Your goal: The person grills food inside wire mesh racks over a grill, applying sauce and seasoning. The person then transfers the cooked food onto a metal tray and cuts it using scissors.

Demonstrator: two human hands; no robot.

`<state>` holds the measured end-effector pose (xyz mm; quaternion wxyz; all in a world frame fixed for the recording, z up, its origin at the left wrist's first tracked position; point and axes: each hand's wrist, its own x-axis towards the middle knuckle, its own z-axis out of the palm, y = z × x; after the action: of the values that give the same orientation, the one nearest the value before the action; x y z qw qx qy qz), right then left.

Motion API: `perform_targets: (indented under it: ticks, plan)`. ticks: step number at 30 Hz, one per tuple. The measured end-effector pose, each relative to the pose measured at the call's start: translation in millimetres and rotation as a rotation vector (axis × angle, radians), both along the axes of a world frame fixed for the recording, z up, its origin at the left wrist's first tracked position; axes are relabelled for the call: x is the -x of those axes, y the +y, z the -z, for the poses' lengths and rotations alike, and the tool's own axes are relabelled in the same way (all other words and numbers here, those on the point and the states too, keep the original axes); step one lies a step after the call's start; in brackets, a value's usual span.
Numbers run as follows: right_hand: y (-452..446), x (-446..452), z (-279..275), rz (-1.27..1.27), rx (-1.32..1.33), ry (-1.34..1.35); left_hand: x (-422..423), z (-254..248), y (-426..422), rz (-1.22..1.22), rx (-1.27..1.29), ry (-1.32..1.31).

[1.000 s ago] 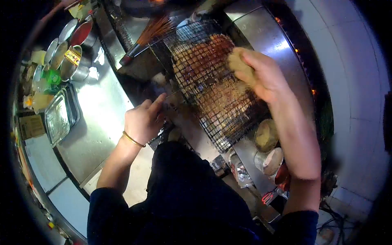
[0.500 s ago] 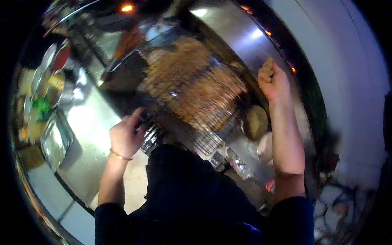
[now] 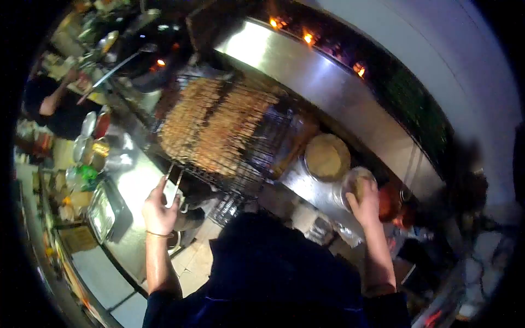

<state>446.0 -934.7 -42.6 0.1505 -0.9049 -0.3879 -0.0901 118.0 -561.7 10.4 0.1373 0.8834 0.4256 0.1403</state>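
Observation:
My left hand grips the metal handle of a wire grill rack. The rack lies flat over the grill and bears rows of browned, skewered food. My right hand is at the mouth of a round metal container, thumb and fingers apart. Yellowish-brown material shows between them; the fingertips are partly hidden. Beside it stands a larger round container of tan powder. A container with red contents is just right of my right hand.
A co-worker's arm shows at the upper left, near a dark wok with a ladle. Bowls, a green item and a foil-lined tray are on the left. Small flames glow behind the steel ledge.
My right hand has come down from beside the rack to the container. My left hand now holds the handle, where its fingers were loose before. The view has swung, bringing the co-worker in.

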Motion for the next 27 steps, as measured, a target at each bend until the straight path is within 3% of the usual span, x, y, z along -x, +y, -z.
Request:
perform_targets:
  ticks: [3,7,10,12,14,17,20,23,27]
  plan:
    - [19.5,-6.5,-17.9,0.191,-0.255,0.284,-20.2,-32.7,-6.2,0.034,-0.011,-0.036]
    - [34.4,-9.5,-29.7,0.124,-0.370,0.268,-79.2,-58.2,13.3,0.155,-0.071,-0.154]
    - [28.0,-14.1,-2.9,0.154,-0.456,0.321,-153.4,-79.6,29.0,0.281,-0.187,-0.164]
    - [20.6,-13.9,7.8,0.196,-0.505,0.329,-208.2,-100.5,30.2,0.234,-0.063,-0.051]
    - [13.9,-15.5,18.0,0.204,-0.584,0.302,-259.4,-90.8,41.7,0.276,-0.046,-0.178]
    - [18.3,-13.5,3.6,0.318,-0.581,0.355,-323.6,-87.5,59.1,0.404,-0.140,-0.131]
    - [33.7,-11.4,-11.8,0.385,-0.744,0.478,-372.2,-61.4,87.8,0.479,-0.237,-0.091]
    - [55.7,-20.3,-32.3,0.394,-0.720,0.397,-394.7,-56.4,97.3,0.489,-0.163,-0.043]
    - [99.0,-51.4,-49.7,0.382,-0.930,0.460,-401.2,-52.9,97.3,0.488,-0.126,-0.012]
